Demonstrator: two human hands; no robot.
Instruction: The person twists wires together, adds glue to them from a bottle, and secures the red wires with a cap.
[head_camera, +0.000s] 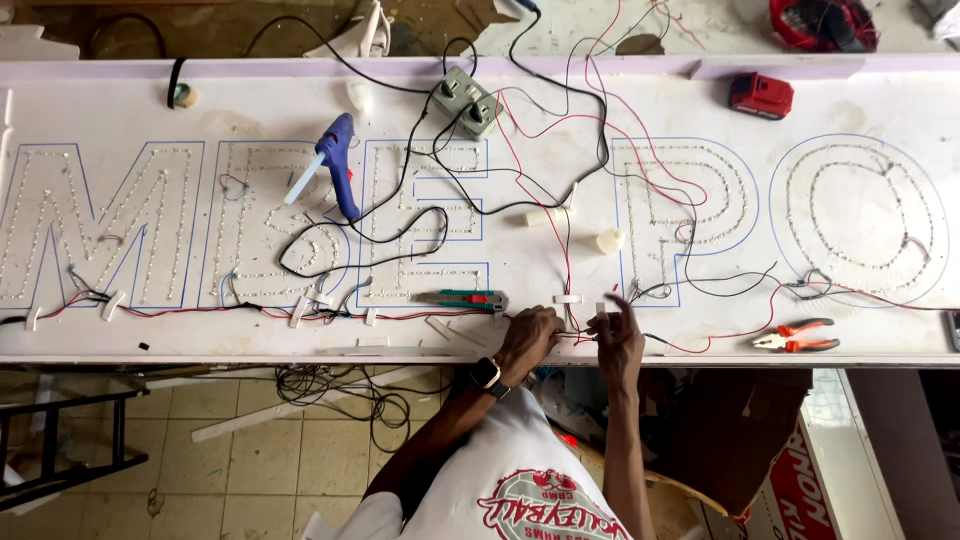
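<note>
**Two hands pinch thin wires at the near edge of a long white board**

The left hand (528, 338), with a dark watch (486, 375) on its wrist, rests on the near edge of the white board (250, 110). Its fingers are curled together and pinch the thin red and white wires (575, 333). The right hand (617, 330) is just beside it. Its thumb and first finger pinch the same wires, and its other fingers are lifted and spread a little. The wires lie on the board between the two hands.

Just left of the hands lies a green and red cutter knife (462, 298). To the right, well apart, lie orange pliers (797, 336). Red and black wires run along the near edge both ways.

Farther up, big letter shapes drawn in blue lines are filled with rows of tiny white lights (690, 185). A small white cap (610, 240) and a white tube (550, 215) sit near the middle. A blue glue gun (333, 160) lies on the letters to the left.

Near the far edge sit a grey plug box (466, 102), with black cords running from it, and a red battery pack (761, 95).
</note>
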